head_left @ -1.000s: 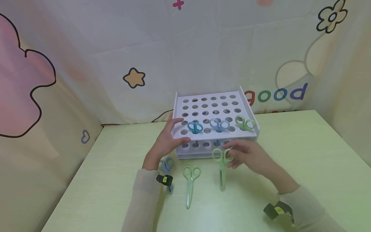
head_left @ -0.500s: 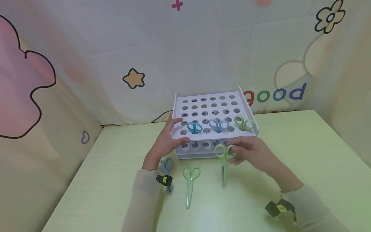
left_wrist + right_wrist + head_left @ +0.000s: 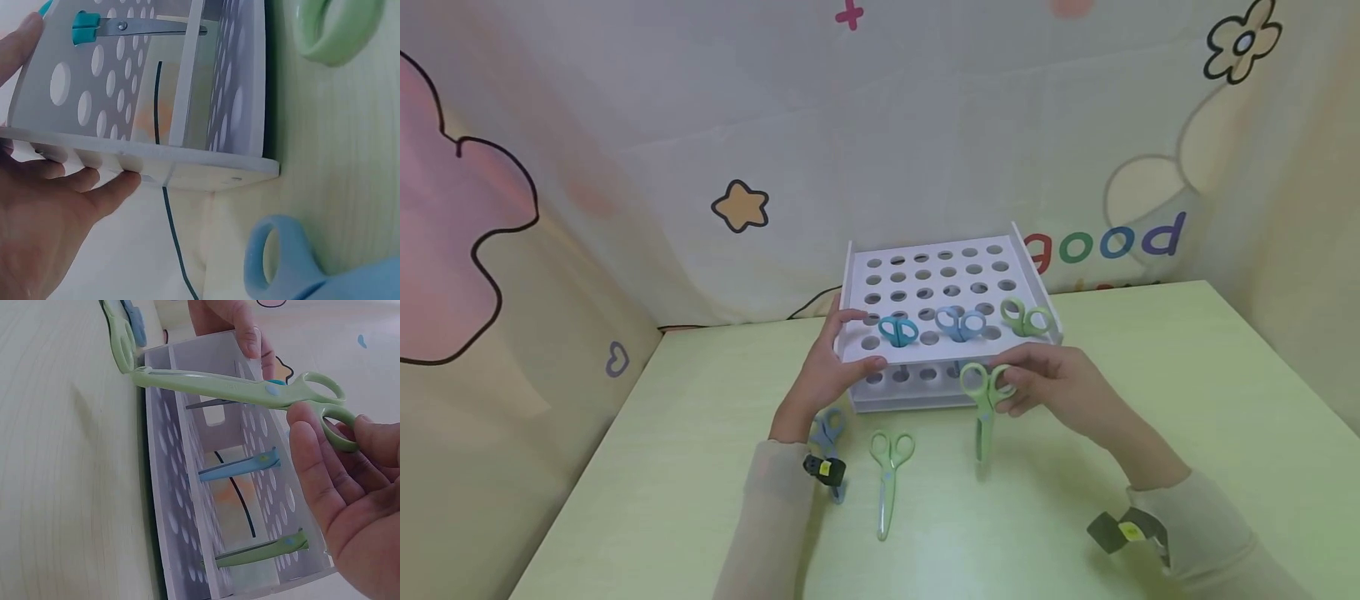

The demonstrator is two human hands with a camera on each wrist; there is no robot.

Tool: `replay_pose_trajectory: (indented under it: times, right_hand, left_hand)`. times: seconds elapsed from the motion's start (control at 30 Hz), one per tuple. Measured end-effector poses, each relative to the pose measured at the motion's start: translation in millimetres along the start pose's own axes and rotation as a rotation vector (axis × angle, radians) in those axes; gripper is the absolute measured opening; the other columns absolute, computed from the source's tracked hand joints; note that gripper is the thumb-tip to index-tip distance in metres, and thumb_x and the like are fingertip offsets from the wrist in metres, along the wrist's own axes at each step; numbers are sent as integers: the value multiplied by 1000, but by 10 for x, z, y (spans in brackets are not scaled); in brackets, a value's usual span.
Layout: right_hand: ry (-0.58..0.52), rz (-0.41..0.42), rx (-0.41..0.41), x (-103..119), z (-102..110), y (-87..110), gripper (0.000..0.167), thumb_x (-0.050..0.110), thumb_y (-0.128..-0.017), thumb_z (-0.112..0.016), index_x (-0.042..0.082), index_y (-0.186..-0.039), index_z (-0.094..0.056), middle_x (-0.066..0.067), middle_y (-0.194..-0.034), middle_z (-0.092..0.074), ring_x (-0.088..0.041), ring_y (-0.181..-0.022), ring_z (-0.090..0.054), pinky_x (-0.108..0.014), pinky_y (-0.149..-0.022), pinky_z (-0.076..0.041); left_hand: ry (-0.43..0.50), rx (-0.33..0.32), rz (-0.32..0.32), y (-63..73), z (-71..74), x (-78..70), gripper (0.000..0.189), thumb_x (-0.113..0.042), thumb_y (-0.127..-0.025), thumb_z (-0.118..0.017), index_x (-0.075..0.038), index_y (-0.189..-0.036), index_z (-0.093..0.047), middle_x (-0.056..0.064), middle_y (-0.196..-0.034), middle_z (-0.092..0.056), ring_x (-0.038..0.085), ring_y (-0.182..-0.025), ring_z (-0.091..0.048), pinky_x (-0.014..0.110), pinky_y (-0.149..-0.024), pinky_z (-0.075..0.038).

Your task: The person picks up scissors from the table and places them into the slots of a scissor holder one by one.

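Observation:
My left hand grips the left side of a white rack with round holes, its thumb at the front edge. My right hand pinches a handle loop of light green scissors, which hang blades down before the rack's front; the right wrist view shows thumb and fingers at the loop. Teal scissors, light blue scissors and other green scissors stand in front-row holes, handles up. On the table lie green scissors and blue scissors, the latter partly behind my left wrist.
The pale green table bears the rack near its back edge. Behind it hangs a printed curtain. A thin dark cable runs along the back at the rack's left.
My right hand has raised the green scissors a little toward the rack's front edge. My left hand keeps its hold on the rack. The head view has shifted slightly.

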State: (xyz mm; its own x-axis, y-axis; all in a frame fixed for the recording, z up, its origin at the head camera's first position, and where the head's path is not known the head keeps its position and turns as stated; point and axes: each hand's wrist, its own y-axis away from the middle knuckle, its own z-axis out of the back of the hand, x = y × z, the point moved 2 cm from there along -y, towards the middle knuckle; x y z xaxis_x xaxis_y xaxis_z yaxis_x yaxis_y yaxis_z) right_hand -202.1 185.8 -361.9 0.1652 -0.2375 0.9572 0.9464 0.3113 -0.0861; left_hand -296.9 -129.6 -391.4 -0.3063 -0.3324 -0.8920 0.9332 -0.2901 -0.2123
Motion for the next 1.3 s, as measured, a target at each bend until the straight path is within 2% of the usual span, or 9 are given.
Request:
replay_pose_trajectory:
  times: [0.1, 0.2, 0.4, 0.5, 0.63, 0.77, 0.93, 1.17, 1.3]
  right_hand:
    - [-3, -4, 0, 14, 8, 6, 26, 2, -101, -58, -9, -125, -61, -19, -104, -68, -32, -84, -73, -39, -77, -58]
    - [-11, 6, 6, 24, 12, 18, 26, 2, -101, -59, -9, -124, -61, -19, -104, -68, -31, -83, -72, -38, -77, -58]
    - [-21, 31, 7, 36, 16, 43, 24, 0, -101, -60, -9, -123, -62, -20, -103, -68, -30, -82, -73, -37, -76, -58]
    - [-19, 30, 1, 39, 21, 50, 24, 0, -100, -59, -9, -123, -62, -20, -103, -68, -32, -82, -73, -37, -76, -58]
    - [-24, 30, 3, 46, 28, 52, 25, 0, -101, -59, -10, -124, -61, -19, -103, -68, -32, -83, -72, -37, -75, -58]
    - [-9, 26, -3, 50, 42, 49, 25, 1, -101, -59, -9, -123, -62, -19, -104, -67, -30, -82, -72, -36, -75, -58]
    - [1, 13, -14, 55, 62, 43, 23, 2, -101, -59, -8, -122, -63, -19, -103, -67, -28, -82, -72, -37, -75, -58]
    - [-19, 20, -16, 75, 78, 51, 24, 1, -101, -58, -9, -123, -62, -18, -103, -67, -26, -81, -72, -36, -75, -58]
    - [-19, 21, -18, 67, 81, 51, 24, 1, -101, -58, -9, -123, -62, -18, -102, -67, -26, -81, -72, -37, -75, -58]
  left_hand:
    - [32, -1, 4, 2, -7, 4, 82, -26, -81, -87, -27, -148, -40, -18, -167, 2, 31, -133, -40, 48, -104, -42]
    - [64, 6, -6, -4, -20, 26, 88, -22, -83, -85, -27, -153, -33, -14, -168, 2, 31, -127, -44, 45, -100, -45]
    - [119, 35, 5, -4, -49, 80, 102, -23, -84, -84, -37, -159, -17, 9, -156, -29, 31, -117, -54, 42, -97, -47]
    - [145, 43, 13, -5, -56, 97, 107, -23, -84, -84, -42, -159, -10, 10, -151, -37, 30, -116, -56, 43, -100, -46]
    - [158, 45, 10, -12, -65, 110, 109, -21, -86, -81, -44, -159, -6, 10, -151, -38, 30, -117, -56, 45, -102, -43]
    - [142, 36, 13, -23, -78, 124, 104, -21, -88, -78, -44, -159, -5, 12, -154, -35, 31, -120, -54, 44, -103, -44]
    - [131, 20, 49, -51, -72, 150, 103, -18, -88, -77, -37, -161, -8, 14, -156, -32, 33, -123, -52, 45, -103, -44]
    - [139, -1, -10, -28, -60, 156, 97, -31, -85, -83, -40, -158, -19, 9, -151, -37, 30, -119, -54, 43, -99, -47]
    - [148, 12, -4, -26, -53, 138, 98, -27, -85, -83, -38, -158, -18, 10, -151, -39, 30, -119, -56, 43, -100, -46]
